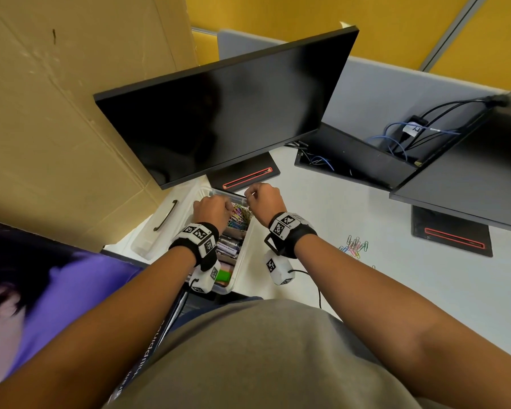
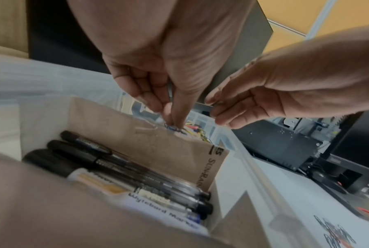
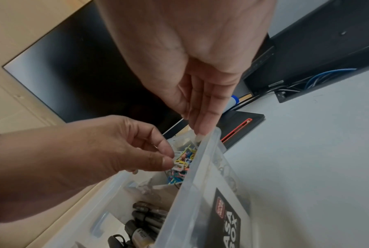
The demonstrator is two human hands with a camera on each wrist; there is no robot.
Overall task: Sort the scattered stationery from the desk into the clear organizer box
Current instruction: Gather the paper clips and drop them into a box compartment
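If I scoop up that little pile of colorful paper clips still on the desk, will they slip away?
Probably some will. The paper clips are thin wire loops lying flat on the smooth white desk, so they would likely slide when pushed. They look tangled, so a few may lift together. They seem very light; the left hand pinches some over the clear organizer box with fingertips alone.

Office cubicle: monitor (image 1: 219, 113), grey partition (image 1: 396, 93), white desk (image 1: 425, 290)
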